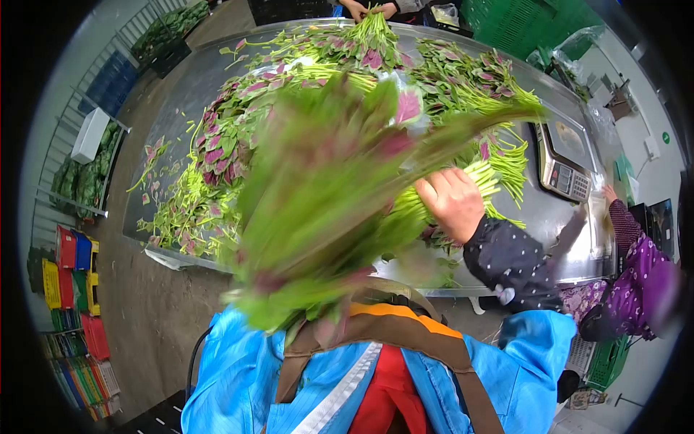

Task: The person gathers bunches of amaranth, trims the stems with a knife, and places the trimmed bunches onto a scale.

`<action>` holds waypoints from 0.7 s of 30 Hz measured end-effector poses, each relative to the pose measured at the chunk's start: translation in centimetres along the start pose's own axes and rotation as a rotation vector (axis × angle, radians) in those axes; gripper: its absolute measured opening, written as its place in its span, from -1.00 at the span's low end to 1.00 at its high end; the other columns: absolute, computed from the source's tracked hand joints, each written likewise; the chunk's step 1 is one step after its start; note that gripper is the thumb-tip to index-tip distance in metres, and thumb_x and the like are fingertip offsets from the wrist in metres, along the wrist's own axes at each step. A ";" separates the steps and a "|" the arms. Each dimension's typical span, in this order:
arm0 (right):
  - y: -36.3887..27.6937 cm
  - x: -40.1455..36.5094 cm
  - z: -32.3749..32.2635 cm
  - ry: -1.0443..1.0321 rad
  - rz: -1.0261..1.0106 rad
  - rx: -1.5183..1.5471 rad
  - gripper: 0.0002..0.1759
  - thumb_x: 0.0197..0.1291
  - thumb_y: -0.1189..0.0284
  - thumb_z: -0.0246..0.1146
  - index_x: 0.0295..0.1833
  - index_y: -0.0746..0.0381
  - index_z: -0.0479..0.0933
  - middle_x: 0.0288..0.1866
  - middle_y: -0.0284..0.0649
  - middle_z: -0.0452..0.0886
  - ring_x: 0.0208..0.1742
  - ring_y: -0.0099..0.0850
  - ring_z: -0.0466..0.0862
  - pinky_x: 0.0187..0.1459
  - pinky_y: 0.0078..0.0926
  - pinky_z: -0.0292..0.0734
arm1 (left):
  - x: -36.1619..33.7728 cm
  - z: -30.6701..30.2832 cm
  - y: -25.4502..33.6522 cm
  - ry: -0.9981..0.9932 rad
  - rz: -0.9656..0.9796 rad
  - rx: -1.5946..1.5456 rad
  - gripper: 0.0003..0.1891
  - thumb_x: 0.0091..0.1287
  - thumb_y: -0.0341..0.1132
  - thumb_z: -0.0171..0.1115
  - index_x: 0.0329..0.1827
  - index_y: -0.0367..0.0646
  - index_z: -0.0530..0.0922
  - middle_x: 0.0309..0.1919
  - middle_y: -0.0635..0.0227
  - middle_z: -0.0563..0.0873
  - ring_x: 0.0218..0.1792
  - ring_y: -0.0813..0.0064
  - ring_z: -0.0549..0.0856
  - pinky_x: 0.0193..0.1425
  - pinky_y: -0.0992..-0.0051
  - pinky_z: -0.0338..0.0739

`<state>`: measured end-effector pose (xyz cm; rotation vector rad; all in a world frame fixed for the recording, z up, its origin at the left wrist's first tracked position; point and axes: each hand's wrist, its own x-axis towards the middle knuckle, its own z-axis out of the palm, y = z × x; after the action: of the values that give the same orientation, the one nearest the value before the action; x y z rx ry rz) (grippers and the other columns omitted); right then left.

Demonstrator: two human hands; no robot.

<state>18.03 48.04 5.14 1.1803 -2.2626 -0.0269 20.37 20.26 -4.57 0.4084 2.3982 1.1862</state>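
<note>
A large bunch of red-and-green amaranth [325, 181] fills the middle of the view, its leaves smeared by motion close to the camera. My right hand [454, 205], below a dark dotted sleeve, has its fingers closed around pale green stems at the bunch's right side. The left hand does not show; the leafy mass covers the area in front of my left side. Behind the bunch, more amaranth [224, 145] lies heaped on the metal table [163, 123], with cut stems [510, 170] pointing right beyond my right hand.
A digital scale [564, 163] stands on the table's right side. Across the table, another person's hands [369, 10] hold an amaranth bunch. A person in a purple patterned top [640, 267] is at the right. Green crates [513, 25] stand behind; coloured bins [72, 267] line the left.
</note>
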 end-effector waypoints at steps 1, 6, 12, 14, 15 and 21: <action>0.4 0.0 -0.1 0.031 -0.080 -0.077 -0.66 -0.01 0.50 0.12 -0.04 0.21 0.48 -0.45 -0.29 0.46 -0.41 -0.40 0.51 -0.28 -0.43 0.44 | -0.9 -0.3 0.0 0.028 -0.007 -0.047 -0.60 0.31 -0.22 0.17 0.15 -0.22 0.50 0.06 0.13 0.61 0.06 0.30 0.59 0.09 0.36 0.51; 1.1 -1.2 0.1 -0.019 -0.083 -0.093 -0.60 -0.05 0.49 0.15 0.01 0.19 0.46 -0.30 -0.23 0.52 -0.29 -0.33 0.57 -0.14 -0.36 0.49 | -4.4 -0.9 0.5 0.160 -0.010 -0.399 -0.59 0.32 -0.19 0.14 0.15 -0.22 0.49 0.07 0.11 0.59 0.07 0.28 0.58 0.10 0.34 0.50; 0.9 -1.9 0.3 -0.037 -0.036 -0.062 -0.62 -0.04 0.49 0.15 0.00 0.19 0.48 -0.27 -0.22 0.53 -0.26 -0.30 0.58 -0.11 -0.33 0.48 | -5.6 -0.5 2.2 0.181 0.053 -0.726 -0.58 0.34 -0.15 0.11 0.15 -0.22 0.48 0.09 0.10 0.58 0.09 0.26 0.57 0.12 0.32 0.50; 0.8 -2.3 0.7 -0.032 -0.028 -0.051 -0.61 -0.05 0.49 0.15 0.00 0.20 0.48 -0.27 -0.22 0.53 -0.27 -0.30 0.58 -0.11 -0.32 0.48 | -5.4 -0.2 2.6 0.173 0.063 -0.796 -0.57 0.34 -0.13 0.09 0.15 -0.22 0.48 0.10 0.09 0.57 0.10 0.25 0.57 0.13 0.31 0.49; 0.7 -2.3 0.9 -0.025 -0.027 -0.045 -0.61 -0.05 0.49 0.15 0.00 0.19 0.48 -0.27 -0.22 0.53 -0.27 -0.30 0.58 -0.11 -0.32 0.48 | -5.4 0.0 2.8 0.169 0.064 -0.822 -0.57 0.34 -0.13 0.09 0.16 -0.22 0.48 0.10 0.09 0.57 0.10 0.25 0.57 0.13 0.31 0.49; 0.9 -2.9 0.9 -0.002 -0.003 -0.037 -0.61 -0.07 0.51 0.16 -0.01 0.19 0.49 -0.27 -0.23 0.54 -0.26 -0.30 0.58 -0.11 -0.32 0.48 | -5.2 0.4 2.9 0.137 0.051 -0.924 -0.55 0.36 -0.08 0.05 0.16 -0.23 0.47 0.12 0.07 0.55 0.12 0.22 0.56 0.15 0.29 0.48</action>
<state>18.21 50.55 3.20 1.1650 -2.2524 -0.0708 25.24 19.95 -1.15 0.0804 1.6645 2.1978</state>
